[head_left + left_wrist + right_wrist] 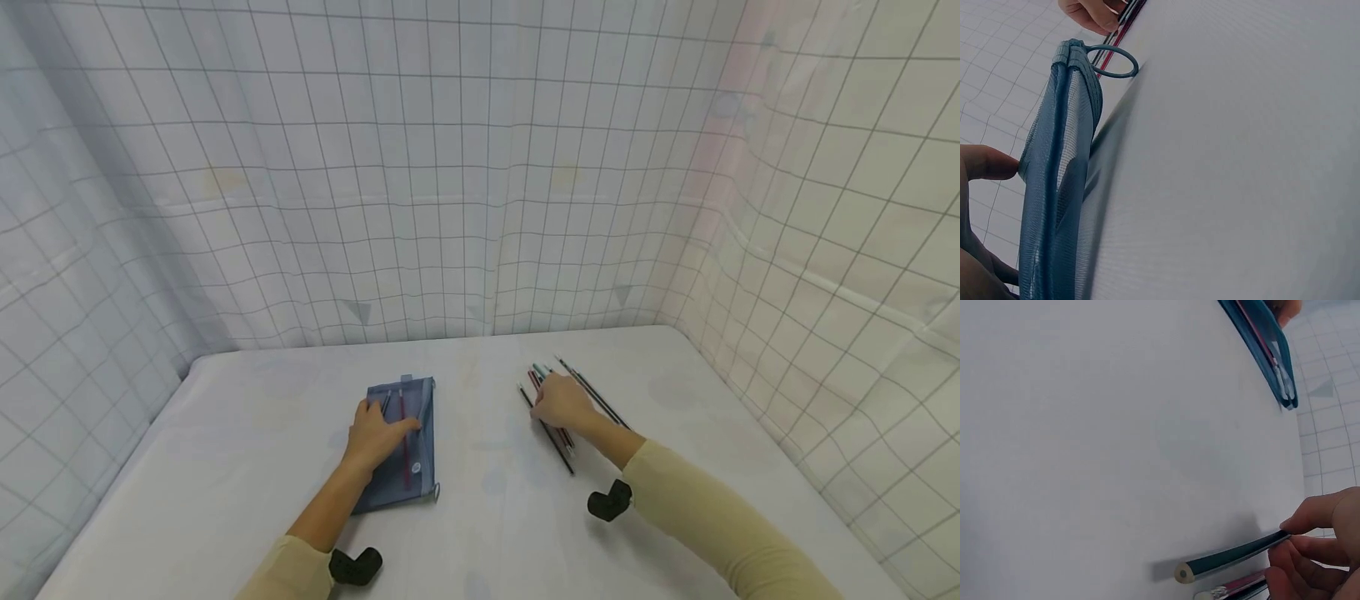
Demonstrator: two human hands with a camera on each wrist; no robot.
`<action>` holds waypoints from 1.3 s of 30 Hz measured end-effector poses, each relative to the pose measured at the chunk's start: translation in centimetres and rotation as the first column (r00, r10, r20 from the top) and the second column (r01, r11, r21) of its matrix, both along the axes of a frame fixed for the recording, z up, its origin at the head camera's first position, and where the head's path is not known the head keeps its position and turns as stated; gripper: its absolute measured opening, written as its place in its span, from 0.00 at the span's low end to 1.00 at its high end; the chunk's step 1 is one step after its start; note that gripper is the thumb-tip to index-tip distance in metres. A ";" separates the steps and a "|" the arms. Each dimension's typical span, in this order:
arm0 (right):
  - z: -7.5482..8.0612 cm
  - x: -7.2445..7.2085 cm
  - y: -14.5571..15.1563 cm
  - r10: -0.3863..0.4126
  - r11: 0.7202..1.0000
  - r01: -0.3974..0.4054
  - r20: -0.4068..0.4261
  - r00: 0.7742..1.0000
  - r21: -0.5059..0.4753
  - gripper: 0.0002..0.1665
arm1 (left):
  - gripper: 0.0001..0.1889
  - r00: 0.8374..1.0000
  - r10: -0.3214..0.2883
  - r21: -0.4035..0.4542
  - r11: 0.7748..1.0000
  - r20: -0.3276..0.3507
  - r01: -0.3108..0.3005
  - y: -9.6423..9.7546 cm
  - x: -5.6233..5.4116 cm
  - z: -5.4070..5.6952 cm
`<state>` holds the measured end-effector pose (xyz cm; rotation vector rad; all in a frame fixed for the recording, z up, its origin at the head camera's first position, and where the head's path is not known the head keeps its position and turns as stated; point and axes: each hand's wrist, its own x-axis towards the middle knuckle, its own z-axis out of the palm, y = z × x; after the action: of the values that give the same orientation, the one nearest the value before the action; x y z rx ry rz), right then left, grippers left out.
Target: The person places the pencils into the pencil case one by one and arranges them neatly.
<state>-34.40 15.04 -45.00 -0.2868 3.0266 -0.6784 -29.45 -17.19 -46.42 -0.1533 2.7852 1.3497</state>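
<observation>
1. Nearest the camera, the left sleeve (288,573) enters at the bottom, left of centre, and the right sleeve (697,508) at the lower right, each with a small black device (356,567) beside its cuff.
2. The white table (480,508) fills the lower half; its far edge crosses just below mid-frame, against a checked curtain (405,167), and its side edges slant outward to the lower corners.
3. A wide strip of bare cloth runs down the centre, between the pouch and the loose pencils, leaving room between the hands.
4. The blue pouch (382,492) lies flat left of centre, well inside the table edges. Through its sheer side show a red pencil (406,458) and darker ones at its top.
5. The left hand (373,439) rests on the pouch, thumb and fingers spread apart.
6. Right of centre, the right hand (562,404) pinches a dark pencil (1229,560) between thumb and fingers.
7. More pencils (600,398) lie beneath and beside that hand, slanting toward the lower right.
</observation>
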 end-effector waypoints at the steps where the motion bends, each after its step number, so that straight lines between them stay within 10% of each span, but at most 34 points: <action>1: 0.2 0.0 0.1 -0.001 1.000 0.002 0.011 1.000 -0.031 0.07 | 0.53 1.000 0.000 -0.001 1.000 -0.001 0.000 0.0 0.0 0.0; 9: 1.8 -0.1 0.8 -0.008 0.928 0.069 0.167 0.986 -0.366 0.09 | 0.53 1.000 0.005 0.009 1.000 0.010 -0.005 0.1 0.0 -0.1; 18: 2.7 -0.1 -0.2 0.008 0.848 0.138 0.272 0.962 -0.511 0.09 | 0.53 1.000 0.009 0.015 1.000 0.022 -0.009 0.1 0.0 -0.1; 39: 2.5 0.0 -4.6 0.051 0.850 0.127 0.320 0.946 -0.511 0.05 | 0.67 0.999 0.005 -0.194 0.981 -0.044 -0.013 0.9 -0.2 -0.1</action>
<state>-34.44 10.48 -42.46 -0.1033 2.4862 -1.4057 -29.62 -16.24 -46.52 -0.1452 2.9524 1.0924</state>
